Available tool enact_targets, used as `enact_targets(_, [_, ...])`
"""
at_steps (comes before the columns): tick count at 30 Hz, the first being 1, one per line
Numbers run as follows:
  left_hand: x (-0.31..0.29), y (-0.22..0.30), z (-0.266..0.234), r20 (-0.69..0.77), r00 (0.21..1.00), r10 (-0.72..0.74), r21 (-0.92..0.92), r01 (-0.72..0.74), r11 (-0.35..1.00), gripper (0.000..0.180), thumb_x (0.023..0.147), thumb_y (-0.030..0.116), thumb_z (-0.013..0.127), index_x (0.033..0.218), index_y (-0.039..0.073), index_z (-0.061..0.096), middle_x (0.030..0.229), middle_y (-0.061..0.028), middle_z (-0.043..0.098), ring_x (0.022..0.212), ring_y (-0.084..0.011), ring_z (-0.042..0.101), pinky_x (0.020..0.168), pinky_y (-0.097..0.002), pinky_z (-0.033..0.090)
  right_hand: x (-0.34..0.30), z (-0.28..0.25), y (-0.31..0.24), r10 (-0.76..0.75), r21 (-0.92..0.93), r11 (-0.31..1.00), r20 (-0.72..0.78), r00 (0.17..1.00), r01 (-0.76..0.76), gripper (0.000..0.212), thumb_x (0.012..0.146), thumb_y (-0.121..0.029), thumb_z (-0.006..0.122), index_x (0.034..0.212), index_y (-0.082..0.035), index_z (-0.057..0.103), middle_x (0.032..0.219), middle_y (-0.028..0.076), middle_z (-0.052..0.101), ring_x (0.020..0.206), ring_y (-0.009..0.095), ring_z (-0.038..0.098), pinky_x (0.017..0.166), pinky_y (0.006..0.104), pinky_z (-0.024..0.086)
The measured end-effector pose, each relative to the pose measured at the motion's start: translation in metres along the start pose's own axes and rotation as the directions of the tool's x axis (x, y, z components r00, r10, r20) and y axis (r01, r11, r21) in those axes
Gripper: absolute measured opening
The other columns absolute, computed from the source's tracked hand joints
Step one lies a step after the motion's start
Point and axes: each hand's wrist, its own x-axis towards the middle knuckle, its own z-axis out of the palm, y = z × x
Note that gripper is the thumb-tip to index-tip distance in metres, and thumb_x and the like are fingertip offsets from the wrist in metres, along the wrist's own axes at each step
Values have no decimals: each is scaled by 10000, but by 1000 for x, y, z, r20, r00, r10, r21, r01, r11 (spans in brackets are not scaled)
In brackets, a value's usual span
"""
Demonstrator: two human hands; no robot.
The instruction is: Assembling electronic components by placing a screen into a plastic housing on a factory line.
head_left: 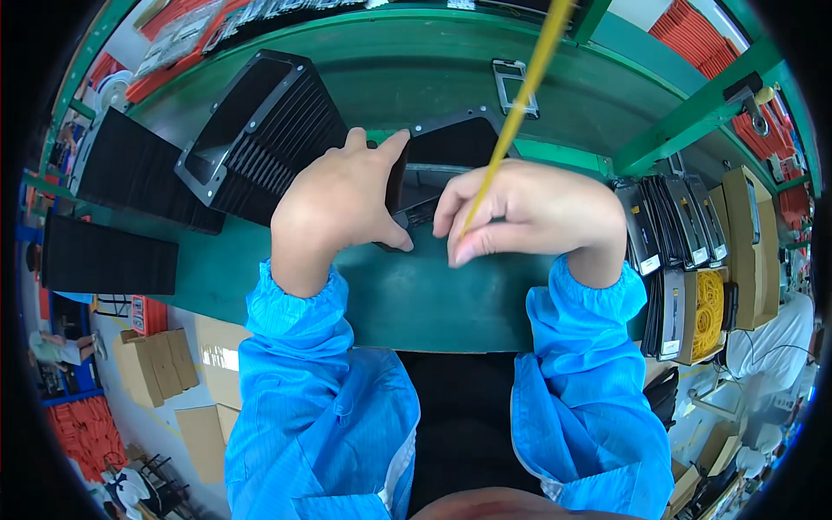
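Note:
My left hand spans the near end of a black upright part, thumb at its near edge and fingers at its far edge. Part of it is hidden behind that hand. My right hand is pinched, with the end of a thin yellow cord at its fingertips; the cord runs up past the top of the picture. Just beyond both hands lies a black frame with a grey inner edge. To the left of my left hand stands a stack of black rectangular frames.
More black stacks stand at the left on the green bench. A phone-sized framed panel lies at the back. At right are dark packaged items, a box of yellow coils and a green post.

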Motion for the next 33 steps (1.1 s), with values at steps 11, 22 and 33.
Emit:
enact_targets(11, [6,-14,10,-128,980,150,40,-146,988,1149,503,379,961,1519,59,531,1111,-260,634,1077,-424,611,972,-453,533,30,31,1,145,-15,989,340,929,-149,273,973,-279,745,954,-9,784,1004,143,749,914,302,730,797,384,574])
enact_targets(22, [-35,-48,-45,-312,921,232,-155,-290,944,969,500,336,897,1394,48,656,1160,-204,641,1113,-364,571,953,-423,518,1,-6,-9,-319,219,917,-97,943,333,196,960,-178,752,909,7,789,994,166,750,981,319,754,929,428,593])
enact_targets(33, [-98,-119,-52,-681,697,-224,-292,21,956,855,594,266,910,1383,75,639,1237,-167,629,1180,-326,565,1045,-443,460,-28,-21,-18,-196,73,969,-358,913,236,230,998,-189,685,920,-1,793,998,168,746,976,298,746,938,445,586])
